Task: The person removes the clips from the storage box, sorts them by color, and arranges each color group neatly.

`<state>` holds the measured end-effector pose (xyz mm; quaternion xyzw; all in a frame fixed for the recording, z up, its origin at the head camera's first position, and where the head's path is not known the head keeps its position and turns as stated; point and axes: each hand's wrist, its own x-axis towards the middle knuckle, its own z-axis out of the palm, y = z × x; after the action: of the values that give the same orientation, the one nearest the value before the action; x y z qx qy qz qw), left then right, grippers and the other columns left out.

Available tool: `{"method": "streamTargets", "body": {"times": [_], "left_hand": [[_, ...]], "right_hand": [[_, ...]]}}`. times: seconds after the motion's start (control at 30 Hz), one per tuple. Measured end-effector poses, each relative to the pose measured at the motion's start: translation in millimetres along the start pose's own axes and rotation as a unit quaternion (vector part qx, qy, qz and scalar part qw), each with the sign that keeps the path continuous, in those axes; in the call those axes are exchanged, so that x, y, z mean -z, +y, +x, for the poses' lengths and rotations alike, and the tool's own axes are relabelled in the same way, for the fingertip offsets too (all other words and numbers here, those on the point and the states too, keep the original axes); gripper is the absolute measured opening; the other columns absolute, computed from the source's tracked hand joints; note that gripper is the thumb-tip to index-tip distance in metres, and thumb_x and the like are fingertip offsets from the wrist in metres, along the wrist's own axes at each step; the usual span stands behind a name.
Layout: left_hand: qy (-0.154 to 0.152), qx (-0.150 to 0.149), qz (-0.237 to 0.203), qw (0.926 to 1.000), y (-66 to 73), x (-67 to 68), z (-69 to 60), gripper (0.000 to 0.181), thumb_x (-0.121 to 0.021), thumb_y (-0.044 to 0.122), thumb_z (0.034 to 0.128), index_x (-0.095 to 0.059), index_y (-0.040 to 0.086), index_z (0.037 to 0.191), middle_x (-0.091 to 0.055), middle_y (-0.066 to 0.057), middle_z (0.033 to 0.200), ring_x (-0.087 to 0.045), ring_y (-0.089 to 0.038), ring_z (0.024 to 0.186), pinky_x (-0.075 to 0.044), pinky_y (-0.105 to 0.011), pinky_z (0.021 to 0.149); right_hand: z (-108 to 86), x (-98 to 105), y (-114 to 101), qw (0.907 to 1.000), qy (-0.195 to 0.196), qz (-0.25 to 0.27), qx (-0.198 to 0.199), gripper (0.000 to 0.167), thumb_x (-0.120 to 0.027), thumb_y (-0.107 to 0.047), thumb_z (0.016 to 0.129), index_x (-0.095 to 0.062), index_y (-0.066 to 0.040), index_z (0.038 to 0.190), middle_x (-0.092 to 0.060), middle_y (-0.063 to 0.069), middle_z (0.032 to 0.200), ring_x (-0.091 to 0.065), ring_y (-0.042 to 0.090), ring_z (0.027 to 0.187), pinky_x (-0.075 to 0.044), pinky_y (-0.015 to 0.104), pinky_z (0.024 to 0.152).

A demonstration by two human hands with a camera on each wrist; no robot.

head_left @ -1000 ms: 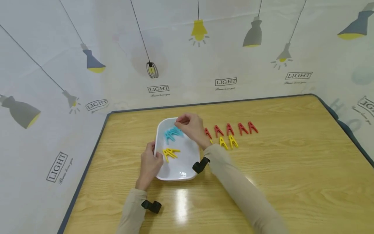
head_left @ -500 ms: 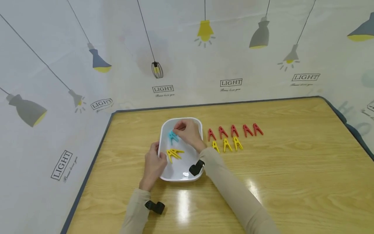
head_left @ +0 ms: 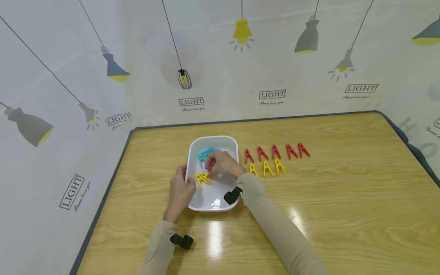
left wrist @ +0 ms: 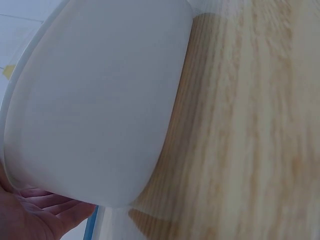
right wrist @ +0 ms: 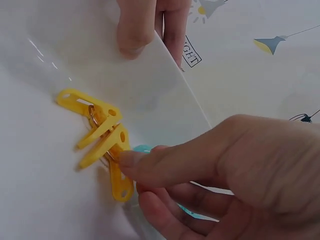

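Observation:
Tilted on the table stands a white plastic tub [head_left: 227, 187], its left side gripped by my left hand [head_left: 180, 191], thumb inside and fingers outside. Two yellow clothespins [right wrist: 102, 125] lie against each other in the tub. Beyond them is a cluster of blue clothespins [head_left: 206, 153], partly covered by my right hand [head_left: 221, 162]. That hand reaches into the tub with bent fingers; in the right wrist view its thumb [right wrist: 170, 160] overlaps the edge of the nearer yellow clothespin. Whether it pinches that clothespin cannot be seen. The left wrist view shows mostly the tub's outer wall [left wrist: 100, 100].
Right of the tub, several red clothespins [head_left: 276, 151] form a row on the wooden table [head_left: 326, 206]. Three yellow clothespins [head_left: 267, 168] form a nearer row. A wall covering [head_left: 220, 68] printed with lamps rises behind the table's dark edge.
My right hand has moved from the blue clothespins toward me, to the yellow ones in the tub. My left hand keeps its grip on the tub. The table rows look unchanged.

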<state>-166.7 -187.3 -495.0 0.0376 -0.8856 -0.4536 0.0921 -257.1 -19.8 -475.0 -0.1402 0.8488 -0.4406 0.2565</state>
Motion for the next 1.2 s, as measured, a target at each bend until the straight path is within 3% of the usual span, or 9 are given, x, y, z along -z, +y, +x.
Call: {"method": "streamTargets", "body": {"times": [0.2,0.37,0.53,0.8,1.2], "left_hand": [[-0.004,0.007,0.002,1.0,0.9,0.1,0.5,0.045,-0.053,-0.005,0.0856,-0.053,-0.011,0.13,-0.065,-0.033,0.126,-0.065,-0.042,0.117,-0.057,-0.052,0.097],[0.0,0.003,0.002,1.0,1.8,1.2,0.8,0.044,-0.053,-0.004,0.086,-0.053,-0.011,0.13,-0.066,-0.032,0.125,-0.066,-0.041,0.116,-0.057,-0.052,0.096],[0.01,-0.009,-0.003,0.9999,1.2,0.4,0.5,0.043,-0.053,-0.005,0.0848,-0.056,-0.011,0.127,-0.068,-0.032,0.12,-0.068,-0.041,0.109,-0.059,-0.053,0.091],[0.018,-0.017,-0.014,0.9996,0.5,-3.0,-0.2,0.043,-0.052,-0.006,0.0839,-0.056,-0.013,0.126,-0.069,-0.032,0.117,-0.07,-0.041,0.105,-0.058,-0.053,0.09],[0.016,-0.008,0.007,0.9998,0.5,-3.0,2.0,0.043,-0.052,-0.006,0.0847,-0.055,-0.013,0.127,-0.068,-0.033,0.118,-0.069,-0.042,0.107,-0.058,-0.053,0.092]], "right_hand": [[-2.6,-1.7,-0.3,0.9987,-0.01,-0.05,-0.01,0.019,-0.078,0.005,0.078,-0.069,-0.008,0.087,-0.063,0.003,0.083,-0.056,0.016,0.077,-0.047,0.022,0.068],[-1.5,-1.3,-0.1,0.9987,0.006,-0.051,-0.003,0.018,-0.075,0.006,0.079,-0.07,-0.01,0.086,-0.065,0.003,0.084,-0.057,0.016,0.078,-0.047,0.022,0.068],[-0.4,0.0,0.0,0.9966,0.064,-0.025,0.045,0.015,-0.078,0.005,0.079,-0.072,-0.006,0.086,-0.07,0.005,0.085,-0.06,0.014,0.077,-0.052,0.02,0.07],[1.7,0.7,-0.2,0.9816,0.143,0.036,0.121,0.013,-0.081,-0.001,0.08,-0.074,-0.002,0.092,-0.076,0.012,0.092,-0.07,0.016,0.079,-0.058,0.021,0.072],[-7.3,12.3,-18.2,0.9691,0.166,0.097,0.155,0.013,-0.077,-0.004,0.086,-0.075,-0.004,0.099,-0.077,0.011,0.097,-0.073,0.019,0.088,-0.061,0.024,0.077]]}}
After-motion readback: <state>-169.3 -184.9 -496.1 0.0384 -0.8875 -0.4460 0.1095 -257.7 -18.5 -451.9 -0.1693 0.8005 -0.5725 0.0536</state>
